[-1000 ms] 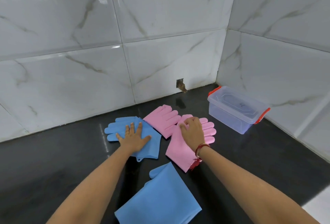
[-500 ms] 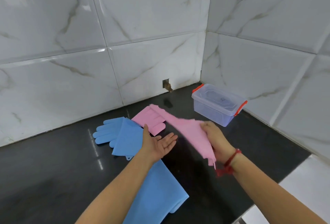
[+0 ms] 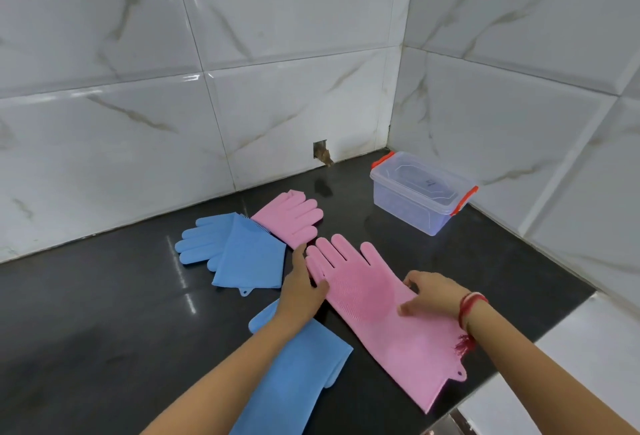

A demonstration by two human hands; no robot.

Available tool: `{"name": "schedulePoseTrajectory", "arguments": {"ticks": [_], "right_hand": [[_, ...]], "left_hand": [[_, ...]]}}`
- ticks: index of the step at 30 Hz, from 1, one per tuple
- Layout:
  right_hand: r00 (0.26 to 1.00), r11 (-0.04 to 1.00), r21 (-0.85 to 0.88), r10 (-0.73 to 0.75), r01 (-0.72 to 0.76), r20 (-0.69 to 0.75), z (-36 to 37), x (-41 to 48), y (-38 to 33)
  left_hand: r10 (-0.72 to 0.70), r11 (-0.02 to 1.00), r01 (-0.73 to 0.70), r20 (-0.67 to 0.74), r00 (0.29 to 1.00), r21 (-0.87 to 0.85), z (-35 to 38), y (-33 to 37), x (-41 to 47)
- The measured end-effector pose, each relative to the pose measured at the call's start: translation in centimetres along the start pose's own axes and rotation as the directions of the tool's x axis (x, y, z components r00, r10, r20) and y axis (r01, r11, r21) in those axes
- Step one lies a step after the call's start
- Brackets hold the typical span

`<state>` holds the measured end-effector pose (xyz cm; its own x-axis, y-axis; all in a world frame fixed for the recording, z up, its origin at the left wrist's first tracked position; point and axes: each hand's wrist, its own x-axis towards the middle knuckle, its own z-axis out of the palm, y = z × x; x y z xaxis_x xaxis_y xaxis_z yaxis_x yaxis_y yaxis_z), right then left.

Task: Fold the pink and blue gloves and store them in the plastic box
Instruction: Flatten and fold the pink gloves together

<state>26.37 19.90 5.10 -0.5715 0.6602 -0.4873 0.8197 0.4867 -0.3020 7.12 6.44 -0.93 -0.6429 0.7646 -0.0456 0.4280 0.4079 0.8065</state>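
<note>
The left hand [image 3: 302,287] lies open, palm down, its thumb pressing the edge of the flat pink glove [image 3: 377,310] near that glove's fingers. The right hand [image 3: 429,294] is also open, fingers spread and slightly curled, its fingertips resting on the glove's far edge at mid-length; a red thread [image 3: 467,310] circles the wrist.

This pink glove lies unfolded on the black counter [image 3: 86,330]. Its long axis runs diagonally, fingers pointing away toward the back wall and a little left, cuff toward the person at the counter's front edge, where a small hanging tab shows.

Beyond the left hand sits a folded pink glove [image 3: 289,218], fingers pointing up-right toward the wall. Just left of it, touching, lies a folded blue glove [image 3: 235,251], fingers pointing left, cuff doubled over them.

A second blue glove [image 3: 294,375] lies unfolded under the left forearm, which hides much of it; its cuff end is cut off by the bottom of the frame, and only one fingertip shows near the wrist.

The box [image 3: 420,193], clear with red latches, stands apart in the right corner with its lid on.
</note>
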Motion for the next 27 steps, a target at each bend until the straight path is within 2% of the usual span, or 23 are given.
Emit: {"name": "schedulePoseTrajectory", "arguments": {"ticks": [2, 4, 5, 8, 10, 12, 16, 18, 20, 22, 27], "right_hand": [[0.984, 0.972, -0.232, -0.014, -0.029, -0.18, 0.3, -0.2, -1.3], [0.937, 0.944, -0.331, -0.115, -0.001, -0.33, 0.9, 0.0, -2.6], [0.918, 0.938, -0.342, -0.186, 0.06, -0.35, 1.4, 0.3, -3.3], [0.915, 0.933, -0.258, -0.316, 0.251, -0.252, 3.6, 1.0, -5.5], [0.929, 0.933, -0.231, -0.322, 0.277, -0.183, 5.6, 1.4, -6.6], [0.922, 0.936, -0.21, -0.325, 0.282, -0.213, 6.9, 2.0, -7.1], [0.816, 0.93, -0.086, -0.355, 0.357, -0.457, 5.6, 4.1, -8.4], [0.794, 0.906, 0.018, -0.361, 0.423, -0.489, 3.9, 5.9, -9.4], [0.851, 0.891, 0.182, -0.31, 0.416, -0.423, 2.3, 8.1, -11.0], [0.913, 0.88, 0.33, -0.228, 0.342, -0.338, 1.0, 10.9, -12.6], [0.978, 0.808, 0.569, -0.044, 0.156, -0.205, 0.0, 15.8, -15.9]], "left_hand": [[0.173, 0.971, -0.168, -0.016, 0.985, 0.168, -0.2, -1.3, -1.1], [0.266, 0.937, -0.255, -0.011, 0.964, 0.239, -0.8, -1.8, -1.6], [0.293, 0.924, -0.283, -0.003, 0.956, 0.259, -1.1, -2.0, -1.6], [0.357, 0.895, -0.358, 0.056, 0.933, 0.266, -2.4, -2.4, -1.3], [0.409, 0.861, -0.426, 0.12, 0.904, 0.277, -3.3, -3.0, -0.9], [0.454, 0.825, -0.485, 0.169, 0.875, 0.289, -4.2, -3.8, -0.3], [0.484, 0.785, -0.544, 0.257, 0.837, 0.296, -5.8, -4.7, 0.5], [0.495, 0.741, -0.582, 0.312, 0.811, 0.335, -6.9, -4.9, 1.0], [0.499, 0.699, -0.611, 0.358, 0.789, 0.372, -8.1, -5.1, 1.7], [0.502, 0.679, -0.622, 0.373, 0.781, 0.39, -8.9, -5.5, 2.2], [0.606, 0.629, -0.653, 0.261, 0.752, 0.422, -9.0, -6.0, 1.9]]}}
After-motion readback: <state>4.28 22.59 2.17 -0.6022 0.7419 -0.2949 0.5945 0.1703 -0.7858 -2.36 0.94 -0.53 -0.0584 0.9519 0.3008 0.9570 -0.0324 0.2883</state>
